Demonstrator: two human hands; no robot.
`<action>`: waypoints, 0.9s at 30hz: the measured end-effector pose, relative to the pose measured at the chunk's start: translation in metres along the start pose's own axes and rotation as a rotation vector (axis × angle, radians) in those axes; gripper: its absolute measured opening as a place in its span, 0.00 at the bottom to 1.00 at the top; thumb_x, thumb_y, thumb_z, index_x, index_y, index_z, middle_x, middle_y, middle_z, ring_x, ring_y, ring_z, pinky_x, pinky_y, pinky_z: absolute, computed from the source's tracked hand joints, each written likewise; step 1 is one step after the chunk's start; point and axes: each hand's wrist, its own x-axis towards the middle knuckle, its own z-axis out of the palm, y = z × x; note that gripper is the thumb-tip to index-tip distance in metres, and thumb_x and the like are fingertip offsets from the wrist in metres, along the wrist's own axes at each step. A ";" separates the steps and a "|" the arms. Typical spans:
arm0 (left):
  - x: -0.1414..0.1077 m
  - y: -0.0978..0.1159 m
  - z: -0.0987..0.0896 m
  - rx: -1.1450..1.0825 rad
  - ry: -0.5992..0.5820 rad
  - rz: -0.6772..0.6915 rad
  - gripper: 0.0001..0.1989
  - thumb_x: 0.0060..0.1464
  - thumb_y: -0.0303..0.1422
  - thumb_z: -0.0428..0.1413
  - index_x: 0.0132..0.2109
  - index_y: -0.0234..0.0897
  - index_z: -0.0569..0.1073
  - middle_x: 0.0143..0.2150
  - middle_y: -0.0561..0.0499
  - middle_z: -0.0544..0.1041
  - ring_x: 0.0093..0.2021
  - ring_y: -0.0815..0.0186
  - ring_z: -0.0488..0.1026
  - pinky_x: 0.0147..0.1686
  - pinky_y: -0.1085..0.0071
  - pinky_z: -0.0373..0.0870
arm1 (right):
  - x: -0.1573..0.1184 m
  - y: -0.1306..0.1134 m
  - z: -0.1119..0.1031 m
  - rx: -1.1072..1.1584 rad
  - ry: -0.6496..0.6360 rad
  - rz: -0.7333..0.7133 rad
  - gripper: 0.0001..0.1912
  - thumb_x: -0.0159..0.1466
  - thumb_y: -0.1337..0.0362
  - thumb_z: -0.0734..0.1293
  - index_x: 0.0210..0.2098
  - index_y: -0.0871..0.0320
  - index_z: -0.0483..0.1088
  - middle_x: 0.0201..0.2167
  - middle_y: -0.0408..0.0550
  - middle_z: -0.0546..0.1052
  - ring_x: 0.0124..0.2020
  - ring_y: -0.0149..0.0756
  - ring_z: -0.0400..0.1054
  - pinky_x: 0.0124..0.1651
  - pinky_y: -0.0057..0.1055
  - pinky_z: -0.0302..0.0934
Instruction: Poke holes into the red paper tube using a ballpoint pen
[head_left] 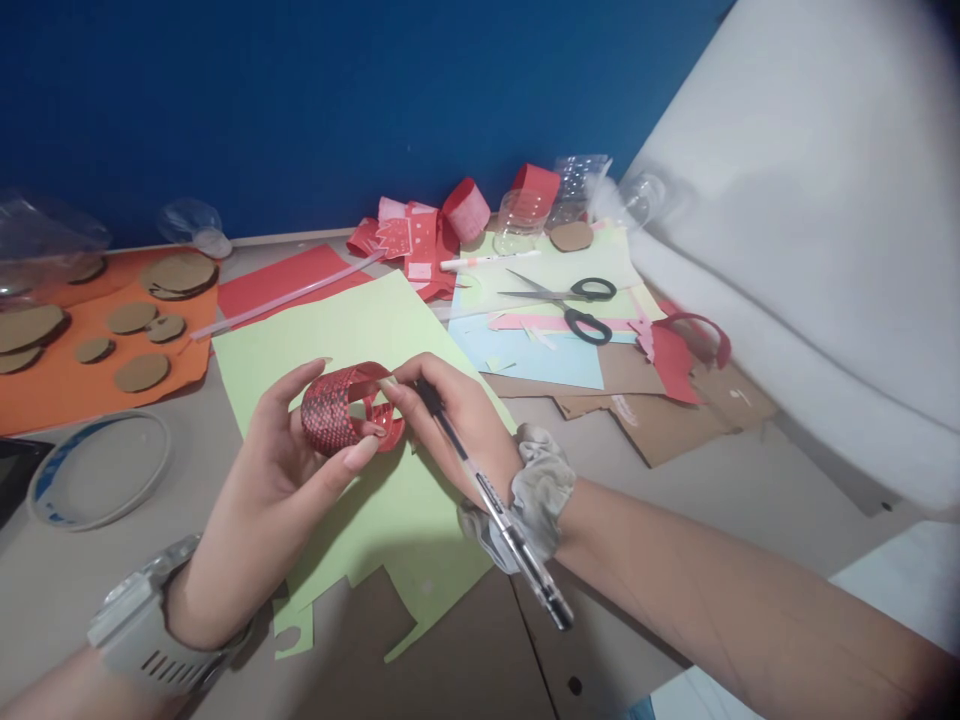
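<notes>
My left hand (285,480) holds a short red cylinder (330,415) with a dark scale-like pattern, its fingers around the left side and its thumb at the near rim. The cylinder is tilted, and its open end faces right. A clear-barrelled pen with a black grip (499,510) is in my right hand (457,410), its back end pointing toward me. My right fingertips are at the cylinder's open end; the pen's tip is hidden. Beneath both hands lies a light green paper sheet (330,335) with cut-outs along its near edge.
Black-handled scissors (566,295) lie open on pale papers at the right. Cardboard discs (142,372) rest on orange paper (184,382) at the left, near a roll of tape (157,470). Red paper pieces (424,240) and clear plastic cups (521,215) stand along the blue wall (337,110).
</notes>
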 end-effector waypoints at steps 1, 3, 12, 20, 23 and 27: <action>0.000 -0.001 -0.001 0.008 -0.020 0.011 0.27 0.59 0.31 0.68 0.61 0.46 0.67 0.52 0.53 0.85 0.45 0.66 0.85 0.48 0.74 0.83 | 0.000 0.000 0.000 -0.003 -0.008 -0.006 0.12 0.72 0.54 0.65 0.35 0.54 0.69 0.29 0.39 0.72 0.32 0.33 0.66 0.40 0.32 0.60; 0.000 -0.002 -0.003 0.035 -0.047 0.020 0.27 0.61 0.30 0.67 0.62 0.47 0.66 0.55 0.53 0.84 0.47 0.66 0.85 0.50 0.73 0.83 | 0.000 -0.001 0.001 -0.008 -0.014 -0.011 0.12 0.72 0.54 0.65 0.35 0.55 0.70 0.31 0.41 0.74 0.33 0.34 0.68 0.41 0.32 0.61; 0.001 -0.001 -0.005 0.064 -0.023 -0.015 0.29 0.59 0.29 0.68 0.63 0.47 0.67 0.58 0.50 0.83 0.49 0.60 0.85 0.50 0.66 0.84 | -0.001 -0.003 0.000 -0.028 -0.028 -0.011 0.14 0.72 0.53 0.64 0.36 0.55 0.70 0.32 0.42 0.75 0.35 0.35 0.69 0.43 0.33 0.62; 0.001 0.001 -0.003 0.019 0.029 -0.066 0.31 0.56 0.33 0.71 0.63 0.46 0.69 0.58 0.48 0.83 0.52 0.56 0.84 0.51 0.63 0.84 | -0.001 -0.001 0.001 -0.006 -0.035 -0.001 0.13 0.72 0.53 0.64 0.36 0.55 0.70 0.30 0.41 0.73 0.33 0.34 0.67 0.41 0.33 0.61; 0.000 0.001 -0.002 -0.029 0.022 -0.073 0.29 0.57 0.32 0.70 0.62 0.46 0.68 0.58 0.49 0.83 0.53 0.60 0.83 0.52 0.67 0.83 | 0.000 -0.002 0.001 -0.006 -0.033 0.005 0.13 0.72 0.54 0.65 0.35 0.55 0.70 0.29 0.40 0.72 0.32 0.33 0.66 0.40 0.32 0.60; 0.000 0.002 -0.001 -0.048 0.017 -0.096 0.28 0.58 0.29 0.69 0.61 0.47 0.69 0.60 0.51 0.82 0.55 0.63 0.82 0.53 0.72 0.82 | 0.000 -0.003 0.000 -0.005 -0.032 0.019 0.13 0.72 0.53 0.64 0.36 0.55 0.69 0.28 0.39 0.71 0.31 0.33 0.65 0.39 0.32 0.59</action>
